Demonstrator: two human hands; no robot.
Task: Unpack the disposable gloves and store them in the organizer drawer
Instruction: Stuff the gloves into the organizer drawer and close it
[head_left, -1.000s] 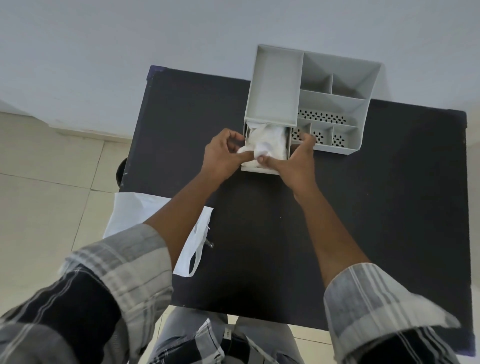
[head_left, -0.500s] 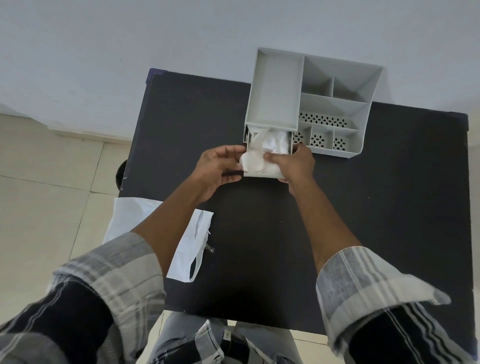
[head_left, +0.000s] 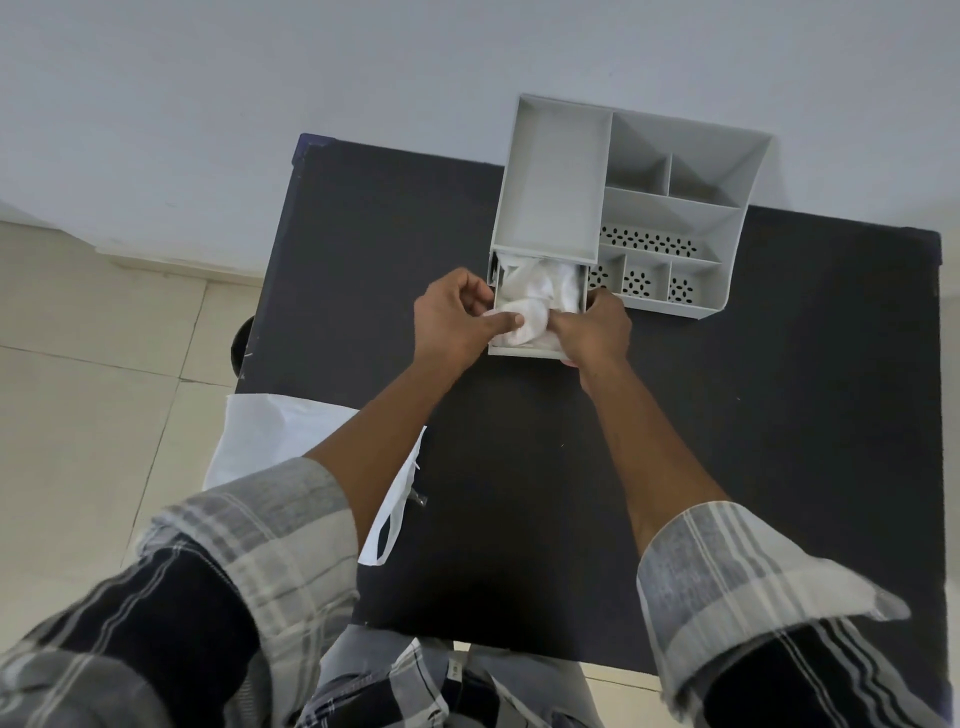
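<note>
Grip: left hand (head_left: 453, 319) and right hand (head_left: 592, 330) both pinch the white gloves (head_left: 535, 306).
Gloves: bunched in the open drawer (head_left: 519, 352) of the grey organizer (head_left: 550, 176).
Counter (head_left: 779, 415): black; white bag (head_left: 275, 436) at its left edge.

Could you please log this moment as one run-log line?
gloves in open drawer | left hand pressing gloves | right hand at drawer front

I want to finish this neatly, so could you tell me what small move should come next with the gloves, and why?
Probably press the gloves down flat into the drawer. The left hand and right hand both pinch the white bundle at the open drawer's front, where it bulges up near the front rim and could snag on closing.
</note>
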